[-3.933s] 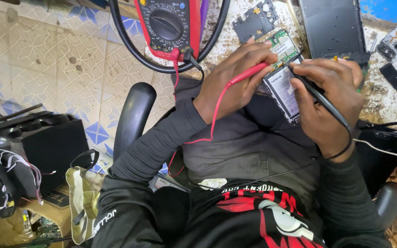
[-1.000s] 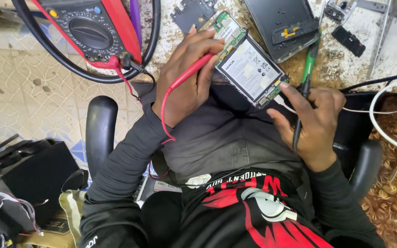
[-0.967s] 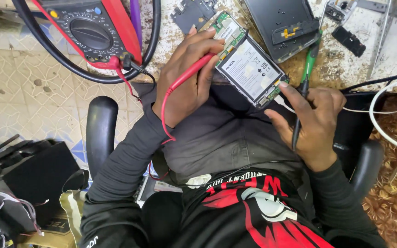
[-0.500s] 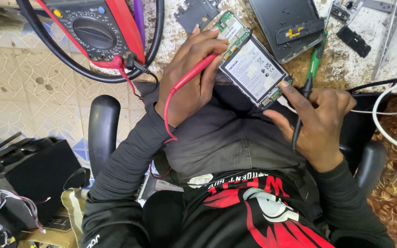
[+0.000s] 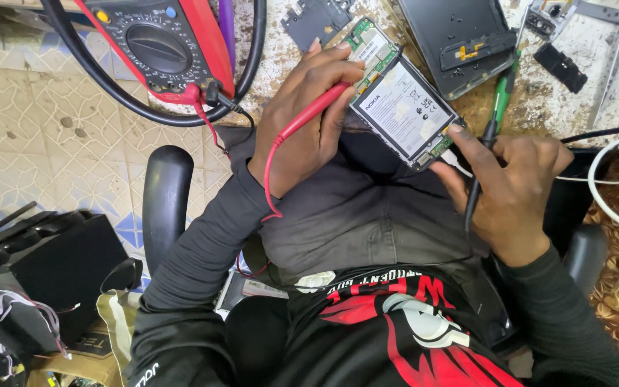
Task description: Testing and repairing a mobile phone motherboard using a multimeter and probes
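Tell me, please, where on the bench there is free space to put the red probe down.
A small bare patch lies on the bench between the green-handled tool and the small black part. Another is at the right edge, past that part. Between the multimeter and the opened phone it is crowded: leads, a black module, the left hand.

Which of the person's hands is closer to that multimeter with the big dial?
Left. The left hand, holding the red probe, sits just right of the multimeter in the picture. The right hand, holding the black probe, lies beyond the opened phone, much farther off.
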